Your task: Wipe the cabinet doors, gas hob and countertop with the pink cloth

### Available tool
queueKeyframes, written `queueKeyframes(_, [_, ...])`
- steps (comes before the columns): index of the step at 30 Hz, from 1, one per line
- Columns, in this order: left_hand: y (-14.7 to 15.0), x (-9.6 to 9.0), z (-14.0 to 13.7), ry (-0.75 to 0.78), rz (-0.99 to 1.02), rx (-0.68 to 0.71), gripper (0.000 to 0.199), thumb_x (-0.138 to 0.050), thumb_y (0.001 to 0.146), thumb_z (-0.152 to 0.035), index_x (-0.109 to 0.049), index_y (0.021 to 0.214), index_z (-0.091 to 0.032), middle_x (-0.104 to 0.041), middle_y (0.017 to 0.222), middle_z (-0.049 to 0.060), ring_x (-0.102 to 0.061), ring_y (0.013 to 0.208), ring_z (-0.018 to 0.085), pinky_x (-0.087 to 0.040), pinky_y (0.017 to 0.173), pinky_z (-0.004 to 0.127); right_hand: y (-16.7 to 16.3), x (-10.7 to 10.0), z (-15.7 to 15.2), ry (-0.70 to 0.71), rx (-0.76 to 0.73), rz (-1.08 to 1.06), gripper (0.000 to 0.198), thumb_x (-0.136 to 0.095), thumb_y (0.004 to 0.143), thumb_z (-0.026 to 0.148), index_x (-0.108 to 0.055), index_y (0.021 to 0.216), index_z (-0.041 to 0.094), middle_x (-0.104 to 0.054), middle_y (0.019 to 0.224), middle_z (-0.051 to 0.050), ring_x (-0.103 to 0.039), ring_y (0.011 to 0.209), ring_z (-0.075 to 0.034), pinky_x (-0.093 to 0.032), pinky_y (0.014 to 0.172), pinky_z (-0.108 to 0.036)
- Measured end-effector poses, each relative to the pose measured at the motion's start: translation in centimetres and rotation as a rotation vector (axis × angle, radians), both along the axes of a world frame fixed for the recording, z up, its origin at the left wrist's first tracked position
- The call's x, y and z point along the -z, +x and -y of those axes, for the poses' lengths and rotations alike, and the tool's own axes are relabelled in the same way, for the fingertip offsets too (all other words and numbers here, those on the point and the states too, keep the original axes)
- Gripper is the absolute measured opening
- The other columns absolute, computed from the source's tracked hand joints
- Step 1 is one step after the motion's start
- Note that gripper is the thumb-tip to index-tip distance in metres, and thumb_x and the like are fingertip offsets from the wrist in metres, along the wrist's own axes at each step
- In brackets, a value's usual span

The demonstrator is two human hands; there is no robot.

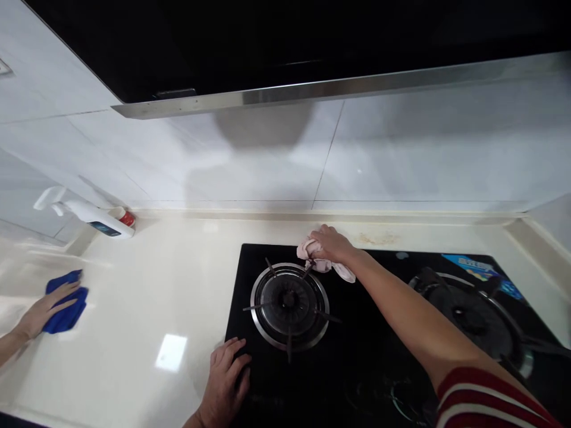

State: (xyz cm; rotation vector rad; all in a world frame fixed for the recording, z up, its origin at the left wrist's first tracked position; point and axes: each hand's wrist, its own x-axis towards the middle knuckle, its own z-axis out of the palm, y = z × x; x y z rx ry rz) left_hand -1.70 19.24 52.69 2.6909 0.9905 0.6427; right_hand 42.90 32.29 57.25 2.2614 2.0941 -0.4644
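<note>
My right hand is closed around a crumpled pale pink cloth, at the back edge of the black gas stove. The cloth touches the rear of the left burner, by one of its pan-support prongs. At the stove's left front edge rests my left hand, with nothing in it. Its fingers are slightly bent and apart, the tips on the black glass and the palm over the pale countertop.
Another person's hand presses a blue cloth on the counter at far left. A white spray bottle and a red-and-white container stand in the back corner. Overhead hangs a dark range hood. The right burner lies beyond my forearm.
</note>
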Motion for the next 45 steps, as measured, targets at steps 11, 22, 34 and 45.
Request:
queueKeyframes(11, [-0.1, 0.5, -1.1, 0.091, 0.008, 0.035, 0.021, -0.056, 0.088, -0.015, -0.065, 0.105, -0.025, -0.066, 0.122, 0.008, -0.058, 0.118, 0.025, -0.051, 0.092, 0.043, -0.5, 2.6, 10.4, 0.205, 0.38, 0.116, 0.051, -0.051, 0.093, 0.043, -0.051, 0.141, 0.026, -0.038, 0.146, -0.014, -0.042, 0.116, -0.031, -0.038, 0.096, -0.042])
queueKeyframes(22, [-0.2, 0.7, -1.3, 0.116, 0.024, 0.048, 0.019, -0.056, 0.089, -0.017, -0.065, 0.104, -0.024, -0.066, 0.122, 0.008, -0.059, 0.116, 0.025, -0.052, 0.091, 0.042, 0.4, 1.6, 14.8, 0.075, 0.674, 0.335, 0.059, -0.051, 0.092, 0.053, -0.051, 0.136, 0.014, -0.057, 0.118, -0.022, -0.059, 0.104, -0.035, -0.04, 0.09, -0.045])
queueKeyframes(34, [-0.2, 1.2, -1.7, 0.129, 0.045, 0.052, 0.016, -0.056, 0.09, -0.019, -0.065, 0.102, -0.024, -0.067, 0.119, 0.008, -0.061, 0.113, 0.026, -0.05, 0.092, 0.043, -0.3, 1.7, 14.9, 0.098, 0.743, 0.15, 0.074, -0.048, 0.093, 0.055, -0.032, 0.151, 0.011, -0.032, 0.149, -0.028, -0.042, 0.134, -0.038, -0.035, 0.105, -0.045])
queueKeyframes(45, [-0.1, 1.5, -2.6, 0.144, 0.08, 0.107, 0.013, -0.056, 0.092, -0.024, -0.065, 0.102, -0.023, -0.067, 0.118, 0.008, -0.062, 0.111, 0.026, -0.051, 0.09, 0.044, -7.1, 2.0, 24.1, 0.024, 0.726, 0.074, 0.078, -0.051, 0.092, 0.057, -0.031, 0.154, 0.014, -0.026, 0.156, -0.027, -0.032, 0.143, -0.04, -0.032, 0.111, -0.044])
